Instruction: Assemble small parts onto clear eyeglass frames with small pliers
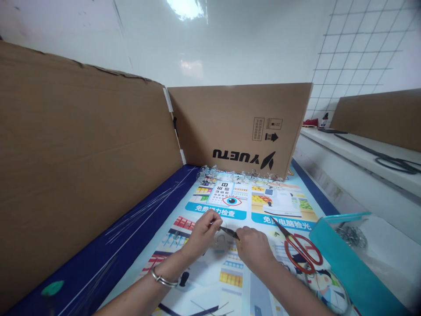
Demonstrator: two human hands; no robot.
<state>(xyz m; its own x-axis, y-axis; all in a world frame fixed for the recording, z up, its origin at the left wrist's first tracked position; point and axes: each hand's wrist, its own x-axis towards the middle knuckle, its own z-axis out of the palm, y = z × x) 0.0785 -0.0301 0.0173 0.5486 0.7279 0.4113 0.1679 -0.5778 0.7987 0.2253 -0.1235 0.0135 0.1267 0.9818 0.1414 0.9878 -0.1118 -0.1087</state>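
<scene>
My right hand [255,246] is closed around a pair of pliers [229,231], with the dark jaws pointing left. The pliers' handles are hidden inside the fist. At the tip of the jaws, my left hand [206,229] pinches a thin wire [221,240], which curves faintly below the fingers. Its end between the fingertips is hidden. To the right of my right hand lie red-handled scissors [303,253] with their blades toward the back left. Clear twisted wire pieces [241,176] lie in a row along the far cardboard.
A tall cardboard panel [82,158] stands on the left, another panel [237,123] at the back. At right, a teal box [353,267] contains a wire coil [351,237]. A round clear object [329,292] sits beside it. Loose thin strands [210,309] lie at the front.
</scene>
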